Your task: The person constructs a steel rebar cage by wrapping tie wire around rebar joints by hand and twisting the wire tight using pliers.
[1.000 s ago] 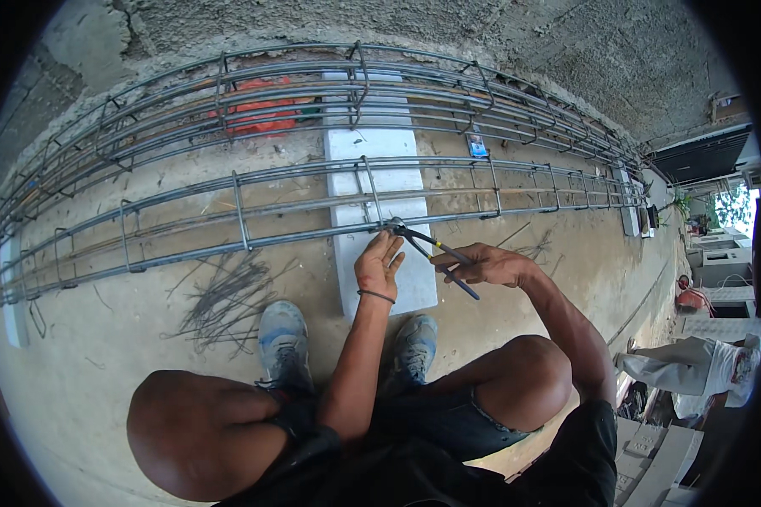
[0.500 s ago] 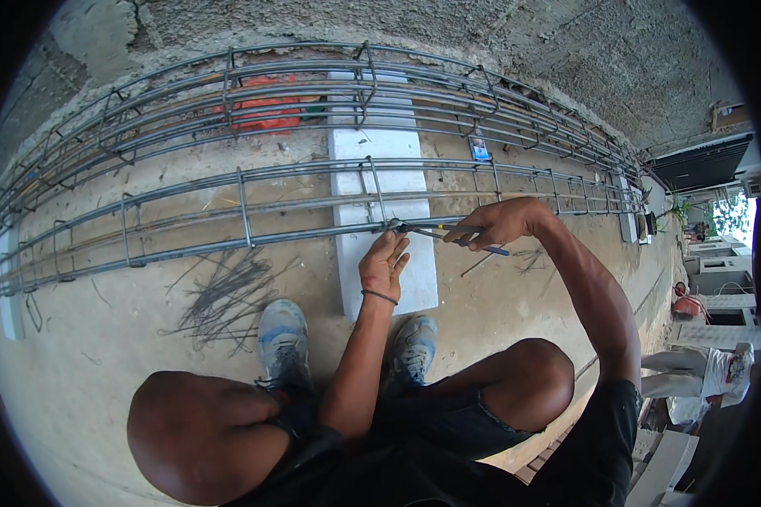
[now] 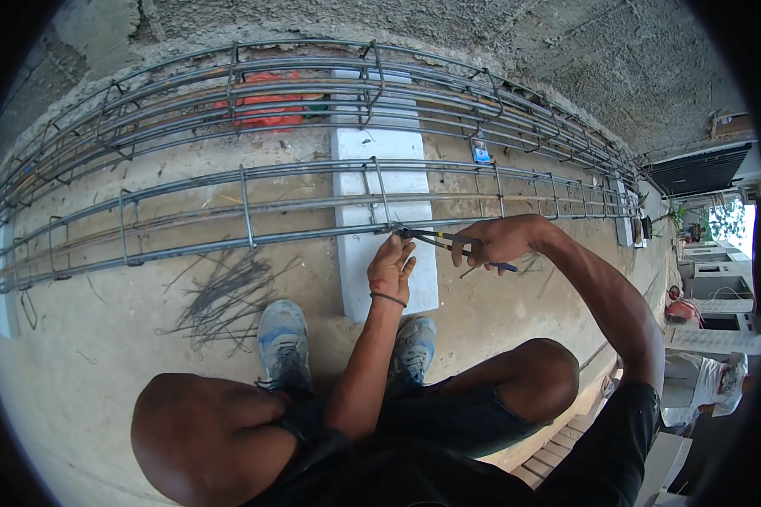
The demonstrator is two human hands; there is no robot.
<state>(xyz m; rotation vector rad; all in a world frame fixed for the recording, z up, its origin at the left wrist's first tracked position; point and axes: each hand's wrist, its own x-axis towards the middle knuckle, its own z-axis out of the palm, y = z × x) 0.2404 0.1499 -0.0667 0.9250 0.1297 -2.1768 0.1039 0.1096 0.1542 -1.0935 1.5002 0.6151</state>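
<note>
My right hand (image 3: 500,240) is wrapped round the dark handles of pincers (image 3: 440,239), which have yellow marks and a blue end. Their jaws reach left to where a stirrup meets the near bar of a slim rebar cage (image 3: 304,231). Just below that joint, the fingertips of my left hand (image 3: 389,267) pinch together beside the jaws; what they hold is too small to make out. A white block (image 3: 386,291) lies under the cage there. Below the handles sticks out a thin rod-like piece (image 3: 469,272).
A loose pile of tie wires (image 3: 232,296) lies left of my shoes (image 3: 283,338). Beyond, a second, deeper rebar cage (image 3: 304,106) runs along the rough wall (image 3: 566,59), near a red bag (image 3: 266,106). At far right is another person (image 3: 710,380).
The pincers have turned slightly, with their handles spread apart. My right hand has shifted a little to the right; my left hand stays at the joint.
</note>
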